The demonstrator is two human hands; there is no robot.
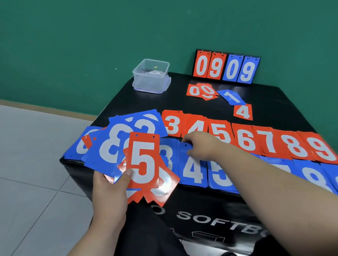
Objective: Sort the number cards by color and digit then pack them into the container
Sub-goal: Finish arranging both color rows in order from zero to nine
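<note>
My left hand (pixel 111 187) grips a fanned bundle of red and blue number cards, with a red 5 card (pixel 143 159) on top and blue 8 cards (pixel 115 147) behind. My right hand (pixel 200 146) reaches over the table and pinches the top edge of a blue 4 card (pixel 192 171). Red piles 3 to 9 (pixel 247 140) lie in a row, with a row of blue piles (pixel 221 174) in front of them. A clear plastic container (pixel 151 75) stands at the table's far left corner.
A flip scoreboard (pixel 226 68) reading 09 09 stands at the back of the black table (pixel 278 105). Loose red 0 cards (pixel 201 91), a blue 1 (pixel 231 97) and a red 4 (pixel 243 112) lie before it. Grey floor tiles are on the left.
</note>
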